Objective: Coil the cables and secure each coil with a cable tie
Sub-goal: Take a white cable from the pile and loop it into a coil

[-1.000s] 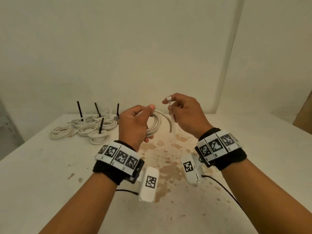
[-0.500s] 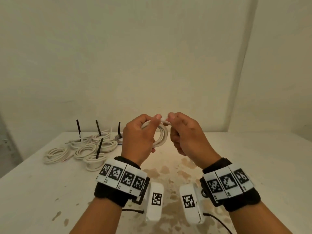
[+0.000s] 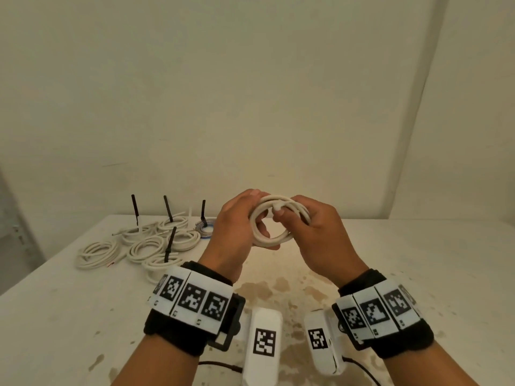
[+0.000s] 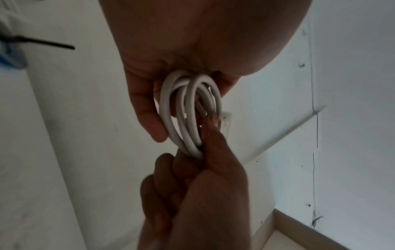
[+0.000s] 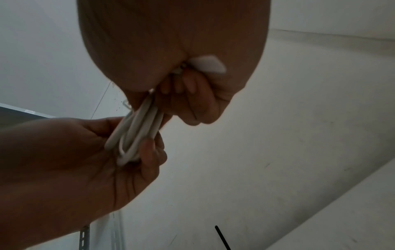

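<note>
A white cable coil (image 3: 274, 222) of several loops hangs in the air above the table, held between both hands. My left hand (image 3: 241, 228) grips its left side, fingers curled round the loops (image 4: 188, 115). My right hand (image 3: 312, 232) grips the right side, thumb pressing the white cable end (image 3: 278, 205) against the coil. In the right wrist view the loops (image 5: 136, 132) run from my right palm into the left hand's fingers, and a white cable end (image 5: 208, 65) shows by my right palm. No tie is on this coil.
Several white coils (image 3: 145, 245) lie at the table's far left, some with upright black cable ties (image 3: 168, 208). One small coil (image 3: 204, 228) has blue and grey wire. The white table (image 3: 418, 274) is stained brown in the middle. Walls stand close behind.
The right hand brought the loose cable end onto the coil and now grips the coil's right side. Both hands rose and closed together; the coil now faces me as a full ring.
</note>
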